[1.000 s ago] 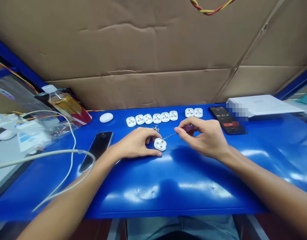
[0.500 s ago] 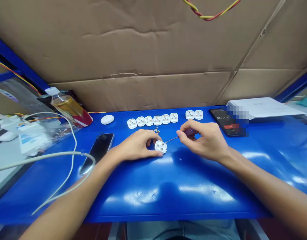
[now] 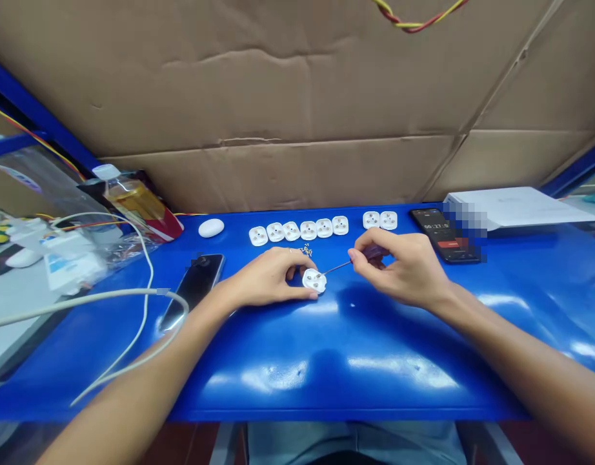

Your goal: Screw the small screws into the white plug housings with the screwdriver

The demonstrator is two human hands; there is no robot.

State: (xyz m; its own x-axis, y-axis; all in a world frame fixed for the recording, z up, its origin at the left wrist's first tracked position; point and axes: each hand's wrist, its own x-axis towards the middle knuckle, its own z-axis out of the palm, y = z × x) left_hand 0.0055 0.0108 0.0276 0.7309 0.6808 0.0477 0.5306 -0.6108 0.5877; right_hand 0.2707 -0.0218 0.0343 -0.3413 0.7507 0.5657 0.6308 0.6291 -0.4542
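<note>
Left hand (image 3: 266, 279) pinches plug base (image 3: 314, 281); right hand (image 3: 404, 268) holds screwdriver (image 3: 363, 256).

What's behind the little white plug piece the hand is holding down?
Behind the held piece: a tiny heap of brass screws, then a row of white plug pieces. The left hand hides its left side.

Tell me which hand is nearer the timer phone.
Right. The right hand, gripping a screwdriver, is left of the timer phone; the left hand is farther left, on the white plug piece.

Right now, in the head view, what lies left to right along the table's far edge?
plastic bottle, white oval case, row of six white plug covers, pair of white plug covers, phone showing a timer, flat white box
</note>
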